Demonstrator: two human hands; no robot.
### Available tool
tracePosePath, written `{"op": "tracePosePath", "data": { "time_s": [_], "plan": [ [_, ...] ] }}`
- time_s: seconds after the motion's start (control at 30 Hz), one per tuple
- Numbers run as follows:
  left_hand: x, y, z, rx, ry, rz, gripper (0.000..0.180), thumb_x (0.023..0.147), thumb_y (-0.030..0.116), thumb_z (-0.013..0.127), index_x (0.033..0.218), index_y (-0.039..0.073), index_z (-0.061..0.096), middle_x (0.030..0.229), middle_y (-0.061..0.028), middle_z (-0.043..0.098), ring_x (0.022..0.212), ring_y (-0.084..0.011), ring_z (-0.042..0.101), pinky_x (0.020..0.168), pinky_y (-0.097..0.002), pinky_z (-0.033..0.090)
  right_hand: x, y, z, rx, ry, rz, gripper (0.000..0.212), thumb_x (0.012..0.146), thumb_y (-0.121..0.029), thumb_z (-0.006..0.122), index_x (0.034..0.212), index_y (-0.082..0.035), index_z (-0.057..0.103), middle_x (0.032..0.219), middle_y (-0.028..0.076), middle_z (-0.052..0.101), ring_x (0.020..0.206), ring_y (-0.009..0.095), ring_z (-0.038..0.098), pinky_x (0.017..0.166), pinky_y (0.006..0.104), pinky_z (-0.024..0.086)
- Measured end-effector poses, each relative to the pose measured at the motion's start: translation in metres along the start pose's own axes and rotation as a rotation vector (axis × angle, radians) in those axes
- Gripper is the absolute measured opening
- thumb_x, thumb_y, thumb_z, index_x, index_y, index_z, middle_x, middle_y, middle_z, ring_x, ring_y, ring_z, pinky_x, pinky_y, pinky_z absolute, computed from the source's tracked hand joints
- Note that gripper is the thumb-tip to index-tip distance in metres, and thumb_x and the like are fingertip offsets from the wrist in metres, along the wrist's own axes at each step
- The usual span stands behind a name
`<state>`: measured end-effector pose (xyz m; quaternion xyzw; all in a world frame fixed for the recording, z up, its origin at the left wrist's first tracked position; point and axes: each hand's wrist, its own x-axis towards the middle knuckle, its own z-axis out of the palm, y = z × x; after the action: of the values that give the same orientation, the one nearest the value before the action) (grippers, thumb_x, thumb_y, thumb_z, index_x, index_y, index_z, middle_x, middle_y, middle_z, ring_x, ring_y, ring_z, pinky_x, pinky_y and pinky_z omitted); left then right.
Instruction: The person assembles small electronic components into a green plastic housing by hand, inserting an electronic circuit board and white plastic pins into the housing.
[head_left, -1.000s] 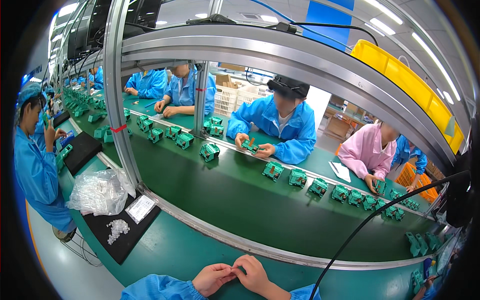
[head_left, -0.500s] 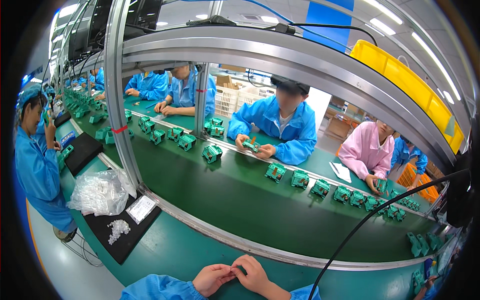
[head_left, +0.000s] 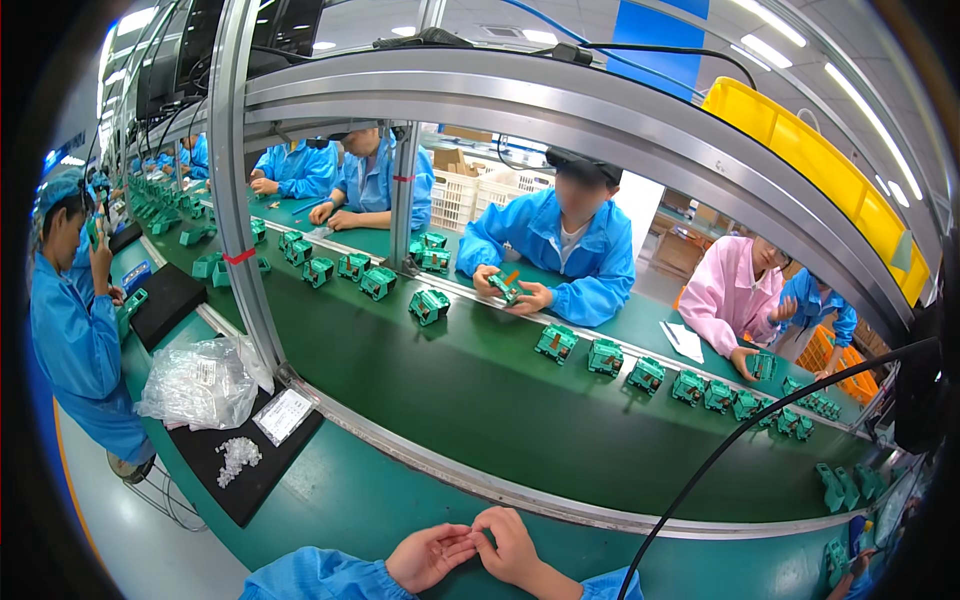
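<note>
Both of my hands are above the green bench (head_left: 345, 480) at the near edge, their fingertips meeting. My left hand (head_left: 428, 556) is turned palm up, its fingers stretched toward the right and its palm bare. My right hand (head_left: 510, 548) is closed, thumb and fingers bent in against the left fingertips. Whatever may be between the fingers is hidden or too small to make out. To the left, a pile of small clear plastic pieces (head_left: 238, 460) lies on a black mat (head_left: 240, 507), beside a printed white label (head_left: 283, 416) and a clear plastic bag (head_left: 200, 385).
A dark green conveyor belt (head_left: 400, 395) crosses ahead, carrying green housings (head_left: 556, 343) in a row. Its metal rail (head_left: 440, 475) borders my bench. A metal post (head_left: 237, 200) and a black cable (head_left: 735, 440) stand in front. Co-workers in blue and pink sit opposite.
My left hand has loosened and turned its palm upward. The green housings have shifted slightly right along the belt. The person in pink has raised one hand.
</note>
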<state>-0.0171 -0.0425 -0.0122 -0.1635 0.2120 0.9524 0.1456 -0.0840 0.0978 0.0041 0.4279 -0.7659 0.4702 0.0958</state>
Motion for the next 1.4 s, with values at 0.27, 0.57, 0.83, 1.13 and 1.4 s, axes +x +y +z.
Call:
{"op": "tracePosePath", "data": {
  "time_s": [0.27, 0.57, 0.83, 1.13, 1.4],
  "plan": [
    [0.001, -0.013, -0.013, -0.556, -0.341, -0.262, 0.043, 0.086, 0.027, 0.031, 0.110, -0.007, 0.042, 0.124, -0.0226, 0.033, 0.110, -0.0317, 0.040, 0.095, -0.0388, 0.031, -0.030, -0.062, 0.031, 0.094, -0.097, -0.530, 0.014, 0.061, -0.002, 0.056, 0.074, -0.004, 0.051, 0.076, 0.011, 0.052, 0.073, 0.026, 0.052, 0.069, 0.0375, 0.041],
    [-0.003, -0.030, -0.008, -0.237, -0.407, -0.262, 0.050, 0.084, 0.043, 0.030, 0.110, 0.002, 0.043, 0.113, -0.0206, 0.046, 0.098, -0.0334, 0.049, 0.088, -0.0434, 0.037, -0.027, -0.072, 0.024, 0.091, -0.281, -0.317, 0.013, 0.064, -0.008, 0.056, 0.074, -0.006, 0.049, 0.075, 0.012, 0.050, 0.073, 0.029, 0.048, 0.079, 0.0431, 0.032],
    [-0.008, -0.032, -0.010, -0.258, -0.462, -0.104, 0.055, 0.083, 0.045, 0.032, 0.111, 0.000, 0.043, 0.115, -0.0204, 0.044, 0.104, -0.0335, 0.042, 0.092, -0.0435, 0.030, -0.050, -0.008, 0.048, 0.008, -0.224, -0.209, 0.035, 0.064, -0.024, 0.061, 0.089, 0.000, 0.051, 0.102, 0.020, 0.044, 0.099, 0.032, 0.040, 0.089, 0.0416, 0.028],
    [-0.009, -0.025, 0.009, -0.293, -0.363, -0.167, 0.056, 0.086, 0.041, 0.025, 0.117, -0.006, 0.035, 0.126, -0.0179, 0.033, 0.114, -0.0261, 0.036, 0.098, -0.0358, 0.025, -0.019, -0.046, 0.009, -0.052, -0.269, -0.258, 0.009, 0.067, -0.004, 0.054, 0.075, -0.003, 0.051, 0.078, 0.013, 0.053, 0.074, 0.028, 0.052, 0.069, 0.0361, 0.041],
    [-0.016, -0.021, 0.022, -0.349, -0.237, -0.172, 0.050, 0.087, 0.034, 0.022, 0.116, -0.004, 0.035, 0.125, -0.0150, 0.035, 0.111, -0.0223, 0.039, 0.097, -0.0319, 0.027, -0.014, -0.041, 0.007, -0.039, -0.177, -0.189, 0.007, 0.075, -0.008, 0.050, 0.081, -0.004, 0.050, 0.080, 0.013, 0.054, 0.075, 0.029, 0.053, 0.068, 0.0356, 0.041]
  ]
}}
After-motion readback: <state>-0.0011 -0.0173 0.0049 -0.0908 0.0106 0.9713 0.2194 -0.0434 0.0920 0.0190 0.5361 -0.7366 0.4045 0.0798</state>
